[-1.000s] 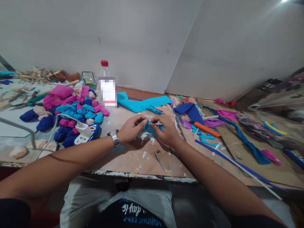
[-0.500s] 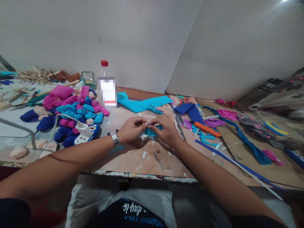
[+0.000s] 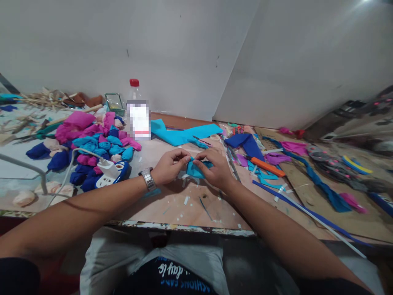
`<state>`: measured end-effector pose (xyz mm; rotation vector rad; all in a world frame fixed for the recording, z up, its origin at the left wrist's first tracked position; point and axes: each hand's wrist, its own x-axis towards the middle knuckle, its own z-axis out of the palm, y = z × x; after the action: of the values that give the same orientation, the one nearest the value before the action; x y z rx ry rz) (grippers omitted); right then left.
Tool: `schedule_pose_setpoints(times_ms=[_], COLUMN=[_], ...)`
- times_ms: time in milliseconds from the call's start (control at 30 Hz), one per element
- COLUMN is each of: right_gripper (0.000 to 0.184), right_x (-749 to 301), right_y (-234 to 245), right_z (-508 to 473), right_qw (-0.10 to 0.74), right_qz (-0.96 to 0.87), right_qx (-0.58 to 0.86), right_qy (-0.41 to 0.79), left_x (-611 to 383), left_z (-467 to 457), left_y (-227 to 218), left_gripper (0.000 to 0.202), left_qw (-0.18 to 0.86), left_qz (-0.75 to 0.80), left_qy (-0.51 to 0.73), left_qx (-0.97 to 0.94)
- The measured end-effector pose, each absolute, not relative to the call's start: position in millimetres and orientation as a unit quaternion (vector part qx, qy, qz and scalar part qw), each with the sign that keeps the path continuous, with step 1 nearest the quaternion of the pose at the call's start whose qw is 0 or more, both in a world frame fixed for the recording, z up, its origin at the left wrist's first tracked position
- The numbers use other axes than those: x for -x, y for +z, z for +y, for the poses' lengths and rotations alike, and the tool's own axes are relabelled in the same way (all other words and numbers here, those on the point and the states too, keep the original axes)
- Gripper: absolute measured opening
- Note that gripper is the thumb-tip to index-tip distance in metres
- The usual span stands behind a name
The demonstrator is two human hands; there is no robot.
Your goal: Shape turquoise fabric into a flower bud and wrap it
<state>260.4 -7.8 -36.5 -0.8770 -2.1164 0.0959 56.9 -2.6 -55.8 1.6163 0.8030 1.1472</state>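
Between my hands, just above the table point(image 3: 135, 215), is a small piece of bright blue crepe paper or cloth point(image 3: 194, 169). My left hand point(image 3: 170, 166), with a metal watch at the wrist, pinches its left edge between thumb and fingertips. On the other side my right hand point(image 3: 213, 168) grips it, thumb in front, fingers folded behind. Part of the piece is hidden behind the right fingers. Beyond the hands lies a longer strip of the same blue material point(image 3: 181, 135), with scissors point(image 3: 202, 141), partly covered, near its right end.
Left, a heap of pink, blue and cream rolled buds point(image 3: 101, 143) lies behind a power strip point(image 3: 112, 174) with a plugged cable. A red-capped bottle point(image 3: 135, 110) stands near the wall. Rightward are an orange cutter point(image 3: 267, 167), a white stick point(image 3: 325, 225) and cardboard point(image 3: 294, 184).
More of the blue piece shows between my hands, and it looks flatter and more spread. My hands have barely shifted; the left fingers have moved slightly.
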Motion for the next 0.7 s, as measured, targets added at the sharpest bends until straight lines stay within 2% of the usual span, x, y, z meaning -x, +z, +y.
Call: schedule_pose_setpoints(times_ms=[700], right_gripper=[0.014], right_x=[-259.8], right_y=[-35.0], right_z=[-9.2], right_qw=[0.419], right_qz=[-0.833], right_qx=[0.361], right_qy=[0.025], left_x=[-53.2], left_z=[-4.9], left_y=[-56.8], left_gripper=[0.026], left_qw=[0.380], left_qz=[0.319], left_qy=[0.476], left_qx=[-0.726])
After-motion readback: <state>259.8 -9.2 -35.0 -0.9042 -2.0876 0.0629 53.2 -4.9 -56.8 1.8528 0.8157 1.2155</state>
